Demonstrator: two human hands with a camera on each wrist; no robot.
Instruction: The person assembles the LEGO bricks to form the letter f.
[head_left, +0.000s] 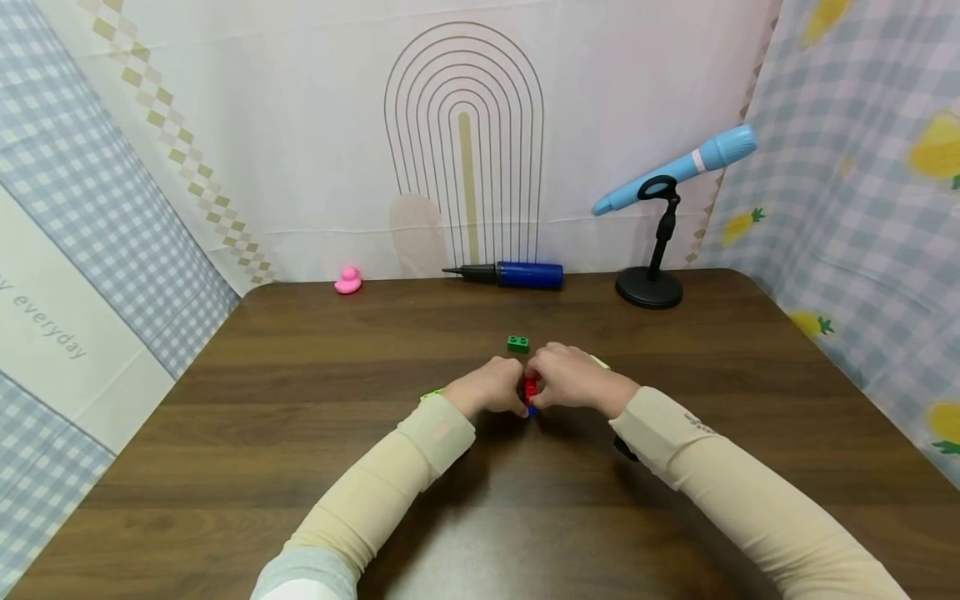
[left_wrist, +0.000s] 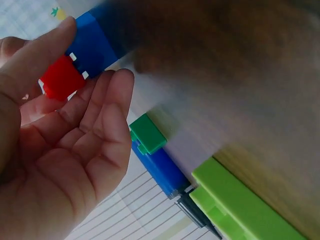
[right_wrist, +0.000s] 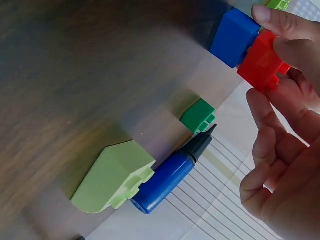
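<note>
A red toy brick (head_left: 530, 387) sits on a blue brick (head_left: 532, 410), with a few narrow gaps along their joint in the left wrist view. My left hand (head_left: 491, 387) comes in from the left and grips the pair, its thumb against the blue brick (left_wrist: 95, 45). From the other side my right hand (head_left: 577, 379) pinches the red brick (right_wrist: 262, 60), with the thumb tip by the blue one. Some contact points are hidden behind the fingers. Just beyond both hands lies a small green brick (head_left: 517, 343).
A lime green brick (left_wrist: 240, 205) lies by my left wrist, a pale green rounded brick (right_wrist: 115, 175) by my right. Along the back stand a pink duck (head_left: 348, 281), a blue hand pump (head_left: 528, 275) and a blue microphone (head_left: 675, 171) on a black stand (head_left: 649, 287).
</note>
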